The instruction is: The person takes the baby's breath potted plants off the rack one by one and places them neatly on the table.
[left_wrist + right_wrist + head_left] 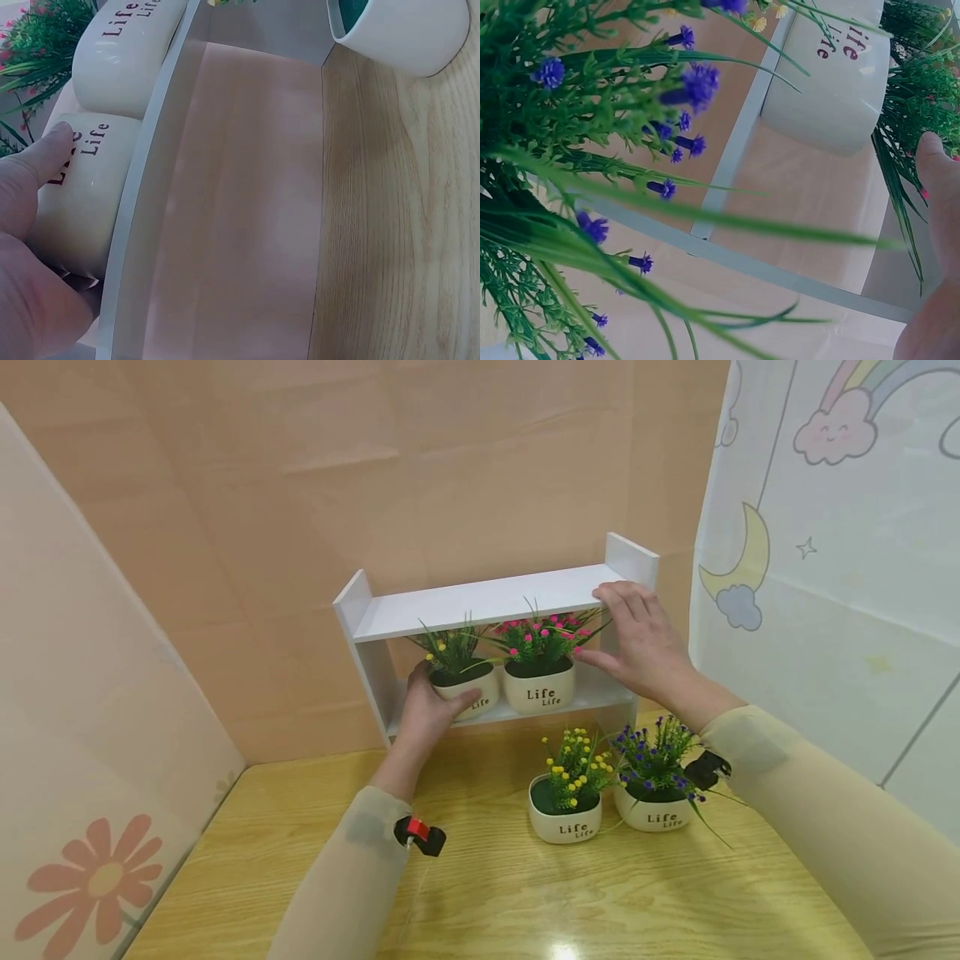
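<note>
Here's the left hand, and it has the grassy pot firmly in its hold! Thumb across the front, right by the lettering; the rest of the hand wraps the far-left side. The pot sits upright on the lower board of the shelf, just inside that grip, its grass and small yellow blooms rising above the thumb.

Immediately right of the left hand's catch stands the pink pot, so close alongside that I can't tell if the two touch. Over to the right hand: spread wide, fingers lying over the top board's front edge, thumb stretched out below it. The thumb tip is right at the pink blooms; contact there, I can't call. The pink pot itself is below and left of that hand, on the lower board.

Down on the surface, two more! The yellow pot stands below and left of the right hand, well apart from it. The purple pot is just beside that one, beneath the right wrist.
</note>
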Tool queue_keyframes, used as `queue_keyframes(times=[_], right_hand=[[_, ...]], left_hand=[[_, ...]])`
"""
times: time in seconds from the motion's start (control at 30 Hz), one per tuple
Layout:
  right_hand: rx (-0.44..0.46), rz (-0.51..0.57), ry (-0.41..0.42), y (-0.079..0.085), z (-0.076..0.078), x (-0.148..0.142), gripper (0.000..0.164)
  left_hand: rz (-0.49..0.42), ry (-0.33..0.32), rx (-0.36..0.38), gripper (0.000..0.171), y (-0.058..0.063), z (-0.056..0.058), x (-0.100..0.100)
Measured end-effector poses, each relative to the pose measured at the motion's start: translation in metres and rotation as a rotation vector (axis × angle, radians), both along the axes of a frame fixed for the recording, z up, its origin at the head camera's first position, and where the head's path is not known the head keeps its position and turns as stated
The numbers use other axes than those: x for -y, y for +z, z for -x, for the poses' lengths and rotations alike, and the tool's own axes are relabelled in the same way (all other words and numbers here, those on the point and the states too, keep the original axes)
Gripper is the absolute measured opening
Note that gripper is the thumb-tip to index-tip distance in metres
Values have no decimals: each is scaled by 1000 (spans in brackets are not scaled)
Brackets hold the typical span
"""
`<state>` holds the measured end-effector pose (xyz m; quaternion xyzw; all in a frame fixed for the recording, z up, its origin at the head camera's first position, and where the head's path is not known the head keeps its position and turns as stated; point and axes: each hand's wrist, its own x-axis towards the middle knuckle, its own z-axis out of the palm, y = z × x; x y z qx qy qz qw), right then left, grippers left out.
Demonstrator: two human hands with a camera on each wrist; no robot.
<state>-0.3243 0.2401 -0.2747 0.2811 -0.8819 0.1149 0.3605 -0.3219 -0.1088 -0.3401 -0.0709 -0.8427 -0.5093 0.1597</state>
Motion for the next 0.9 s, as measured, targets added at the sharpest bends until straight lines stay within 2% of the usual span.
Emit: queue_keyframes(times=[0.33,0.63,0.77,0.9], right_hand=[[30,-8,-26,1,-1,0,99],[46,9,-38,1,-1,0,98],[42,8,-36,0,-1,0,98],[42,8,-32,0,-1,0,98]], left_hand=[[-57,7,-30,94,-2,-18,4],[-32,17,-50,90,-5,-35,10],[-14,6,-42,89,-6,-44,10],[-33,-25,-62,88,-7,-51,11]])
